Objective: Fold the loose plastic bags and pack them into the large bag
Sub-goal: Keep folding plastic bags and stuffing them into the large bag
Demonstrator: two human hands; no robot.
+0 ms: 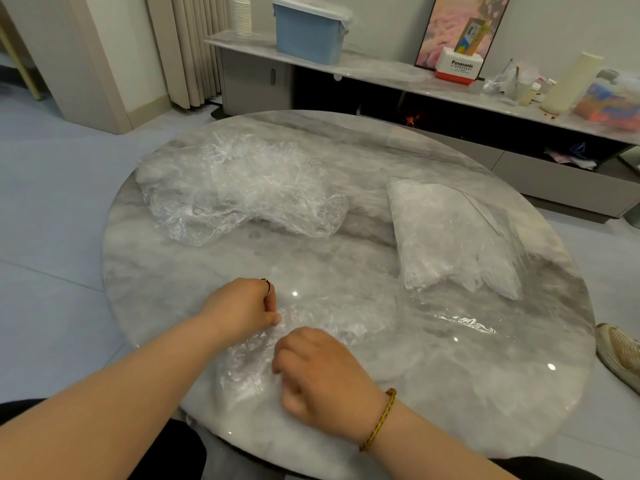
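The pile (235, 188) of loose, crinkly bags lies past the bag (339, 323) and to its left, well apart from it. The left hand (242, 306) is on the bag's far left edge, with thumb and curled fingers pinching the thin plastic. The bag is see-through and lies flat on the counter (450, 393), close to the person. Its long side looks to run from near left to far right, away from both hands, though its edges are hard to see. The right hand (318, 372) is on the bag's near edge, fingers curled down and gripping the plastic too. Both hands touch the bag, so I think the person is in the middle of folding it, and most of the bag lies to the right of the hands. The big bag (453, 237) lies past the bag and to its right, with flat white bags already inside. The right hand is nearer to it, so that hand would have the shorter reach to pack the bag. The counter is round, gray, shiny stone. Past the bag, by the wall, is a long low shelf (381, 69) with a stack of cups (242, 15), a blue box (308, 32) and a picture (460, 26). A shoe (620, 351) sits on the floor to the bag's far right.
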